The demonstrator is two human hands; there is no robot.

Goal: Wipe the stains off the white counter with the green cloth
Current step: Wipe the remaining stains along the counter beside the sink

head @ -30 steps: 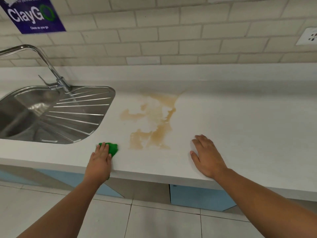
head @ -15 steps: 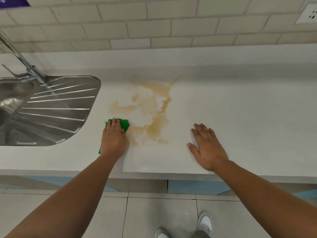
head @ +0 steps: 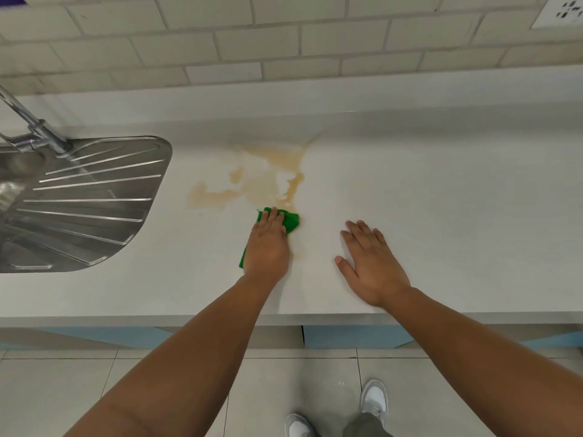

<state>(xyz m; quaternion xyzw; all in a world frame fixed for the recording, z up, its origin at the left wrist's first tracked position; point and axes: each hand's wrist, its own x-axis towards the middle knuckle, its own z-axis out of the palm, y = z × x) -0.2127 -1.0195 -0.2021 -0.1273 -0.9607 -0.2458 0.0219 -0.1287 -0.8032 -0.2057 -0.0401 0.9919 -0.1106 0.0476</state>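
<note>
A brown stain [head: 268,178] spreads over the middle of the white counter [head: 441,200], reaching back toward the wall. My left hand [head: 266,247] lies flat with straight fingers on the green cloth [head: 291,221], pressing it onto the counter at the stain's near edge. Most of the cloth is hidden under the hand; green shows past the fingertips and at the wrist's left. A faint brown trace lies just right of that hand. My right hand [head: 370,263] rests flat and open on the counter to the right, holding nothing.
A steel sink with a ribbed drainboard [head: 85,203] and a tap [head: 28,124] sits at the left. A tiled wall [head: 284,42] backs the counter, with a socket [head: 564,12] at top right. The counter's front edge [head: 189,320] runs below my wrists; blue cabinet fronts are beneath.
My left hand has slid the cloth to the right and away from me, from the counter's front edge onto the stain's lower part, which is now mostly gone. The right hand stayed put.
</note>
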